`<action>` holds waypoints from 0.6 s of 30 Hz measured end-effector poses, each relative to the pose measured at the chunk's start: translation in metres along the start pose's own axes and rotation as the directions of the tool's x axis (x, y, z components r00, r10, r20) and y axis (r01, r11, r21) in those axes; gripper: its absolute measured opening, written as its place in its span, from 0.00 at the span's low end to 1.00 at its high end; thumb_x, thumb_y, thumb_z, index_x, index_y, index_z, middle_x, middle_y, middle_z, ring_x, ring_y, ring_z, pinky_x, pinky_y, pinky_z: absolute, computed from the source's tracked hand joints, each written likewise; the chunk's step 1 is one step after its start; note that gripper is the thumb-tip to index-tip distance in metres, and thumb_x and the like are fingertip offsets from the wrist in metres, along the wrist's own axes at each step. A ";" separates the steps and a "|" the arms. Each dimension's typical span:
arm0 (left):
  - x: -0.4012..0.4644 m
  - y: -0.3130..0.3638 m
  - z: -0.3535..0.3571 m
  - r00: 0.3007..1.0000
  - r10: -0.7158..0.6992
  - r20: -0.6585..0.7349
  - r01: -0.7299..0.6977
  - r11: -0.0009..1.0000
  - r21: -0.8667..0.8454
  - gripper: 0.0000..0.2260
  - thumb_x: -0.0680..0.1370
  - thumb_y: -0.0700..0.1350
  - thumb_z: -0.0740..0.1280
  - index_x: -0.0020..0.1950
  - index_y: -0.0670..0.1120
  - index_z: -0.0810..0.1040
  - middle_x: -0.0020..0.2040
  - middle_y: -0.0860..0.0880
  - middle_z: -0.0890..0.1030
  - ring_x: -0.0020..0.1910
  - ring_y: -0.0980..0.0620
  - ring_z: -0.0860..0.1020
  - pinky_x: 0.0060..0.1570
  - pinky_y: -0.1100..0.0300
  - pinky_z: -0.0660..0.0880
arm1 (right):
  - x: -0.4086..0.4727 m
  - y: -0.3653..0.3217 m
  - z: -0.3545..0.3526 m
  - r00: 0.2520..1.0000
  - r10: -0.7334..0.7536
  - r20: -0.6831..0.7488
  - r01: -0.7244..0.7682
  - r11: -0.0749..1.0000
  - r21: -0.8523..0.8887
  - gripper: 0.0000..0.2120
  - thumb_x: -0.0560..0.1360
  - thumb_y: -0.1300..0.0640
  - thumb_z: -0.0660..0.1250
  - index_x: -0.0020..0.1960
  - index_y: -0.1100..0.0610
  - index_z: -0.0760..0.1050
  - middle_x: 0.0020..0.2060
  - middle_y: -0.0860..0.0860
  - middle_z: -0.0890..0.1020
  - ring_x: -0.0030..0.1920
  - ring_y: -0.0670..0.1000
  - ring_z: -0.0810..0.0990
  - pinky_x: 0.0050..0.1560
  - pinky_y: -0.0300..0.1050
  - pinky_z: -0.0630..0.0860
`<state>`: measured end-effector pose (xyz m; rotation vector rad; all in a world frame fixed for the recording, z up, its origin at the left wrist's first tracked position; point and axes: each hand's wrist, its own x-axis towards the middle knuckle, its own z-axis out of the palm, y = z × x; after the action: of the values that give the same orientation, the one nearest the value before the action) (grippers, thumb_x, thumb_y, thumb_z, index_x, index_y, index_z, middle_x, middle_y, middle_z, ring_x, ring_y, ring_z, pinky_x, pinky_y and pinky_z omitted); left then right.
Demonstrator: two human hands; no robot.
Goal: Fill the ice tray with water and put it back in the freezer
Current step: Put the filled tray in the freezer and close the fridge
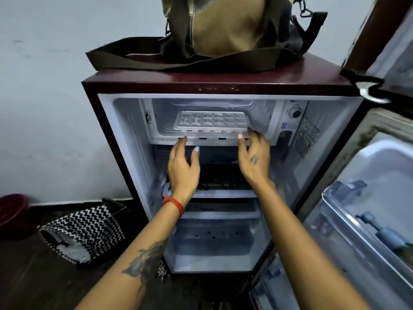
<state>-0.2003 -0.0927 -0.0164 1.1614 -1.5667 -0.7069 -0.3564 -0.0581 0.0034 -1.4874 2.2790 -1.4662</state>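
The ice tray (pixel 212 121) is lying flat inside the freezer box (pixel 210 118) at the top of the little fridge (pixel 125 139), with its long side going left to right. The fingers (pixel 254 136) of the right hand (pixel 253 158) are spread loosely and look to be touching the tray's front right corner, but are not wrapped around it. The left hand (pixel 183 168) is opening wide too, holding nothing, with its fingertips by the freezer's front lip, just below the tray. So the tray is sitting just past both hands, and the right hand is nearer. I cannot tell if water is in the tray. A brown bag (pixel 223 27) is sitting on top of the fridge.
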 end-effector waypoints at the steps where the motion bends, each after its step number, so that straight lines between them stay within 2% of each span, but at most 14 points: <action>1: -0.011 0.005 -0.002 1.000 0.005 0.005 -0.005 1.000 -0.013 0.20 0.80 0.45 0.63 0.71 0.41 0.69 0.71 0.42 0.69 0.69 0.45 0.69 0.66 0.45 0.70 | -0.012 -0.005 -0.004 1.000 0.006 -0.005 -0.006 1.000 0.013 0.25 0.80 0.47 0.55 0.70 0.62 0.67 0.67 0.60 0.71 0.68 0.59 0.68 0.67 0.50 0.64; 6: -0.056 0.021 -0.015 0.999 0.009 0.036 -0.007 0.999 -0.040 0.21 0.80 0.48 0.62 0.72 0.43 0.68 0.73 0.45 0.67 0.72 0.49 0.66 0.68 0.46 0.68 | -0.065 -0.022 -0.022 0.999 0.041 0.002 -0.041 0.996 0.078 0.24 0.81 0.48 0.55 0.72 0.60 0.64 0.70 0.57 0.68 0.71 0.55 0.63 0.68 0.43 0.59; 12: -0.101 0.034 -0.034 0.997 -0.010 0.080 0.013 0.999 -0.044 0.21 0.80 0.48 0.62 0.72 0.44 0.68 0.73 0.47 0.68 0.71 0.52 0.66 0.67 0.48 0.68 | -0.119 -0.033 -0.041 0.998 0.054 -0.022 -0.052 0.993 0.107 0.25 0.80 0.46 0.54 0.73 0.58 0.64 0.70 0.53 0.68 0.71 0.53 0.63 0.64 0.33 0.53; 18: -0.144 0.043 -0.060 0.991 -0.011 0.132 0.020 0.998 -0.065 0.20 0.80 0.48 0.62 0.72 0.46 0.68 0.72 0.48 0.68 0.70 0.50 0.69 0.67 0.48 0.69 | -0.175 -0.048 -0.057 0.995 0.082 -0.051 -0.073 0.984 0.163 0.24 0.81 0.46 0.54 0.73 0.55 0.63 0.71 0.51 0.67 0.72 0.50 0.61 0.65 0.36 0.55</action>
<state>-0.1554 0.0626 -0.0149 1.0981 -1.6326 -0.8538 -0.2577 0.1042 -0.0037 -1.3144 2.1629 -1.6470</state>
